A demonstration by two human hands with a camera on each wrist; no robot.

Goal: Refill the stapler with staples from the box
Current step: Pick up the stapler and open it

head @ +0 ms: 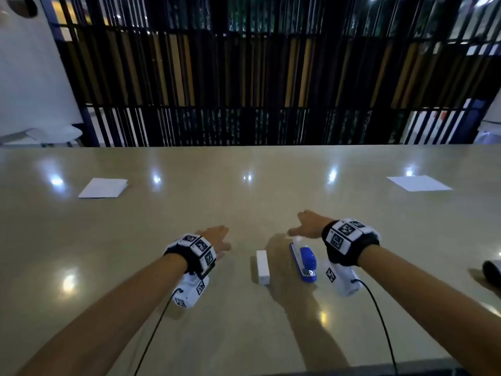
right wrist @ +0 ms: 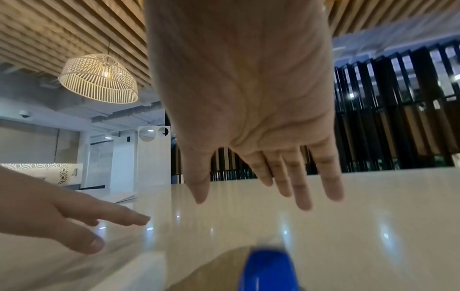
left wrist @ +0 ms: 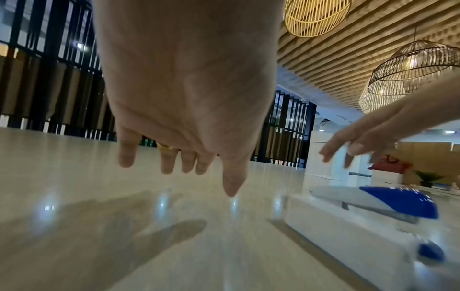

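Observation:
A blue and white stapler (head: 303, 260) lies on the beige table (head: 244, 191), pointing away from me. Just left of it lies a small white staple box (head: 263, 266). My right hand (head: 305, 226) hovers flat above the stapler's far end, fingers straight and empty. In the right wrist view the stapler (right wrist: 270, 269) shows blurred below the palm of that hand (right wrist: 251, 189). To the left of the box my left hand (head: 217, 238) hangs over the table, fingers spread, holding nothing. The left wrist view has this hand (left wrist: 184, 167) above bare table, the stapler (left wrist: 398, 202) and the box (left wrist: 348, 232) off to the right.
Two white paper sheets lie on the table, one at far left (head: 104, 187) and one at far right (head: 418, 183). A dark object (head: 492, 271) sits at the right edge. A black slatted screen (head: 257, 77) stands behind the table's far edge.

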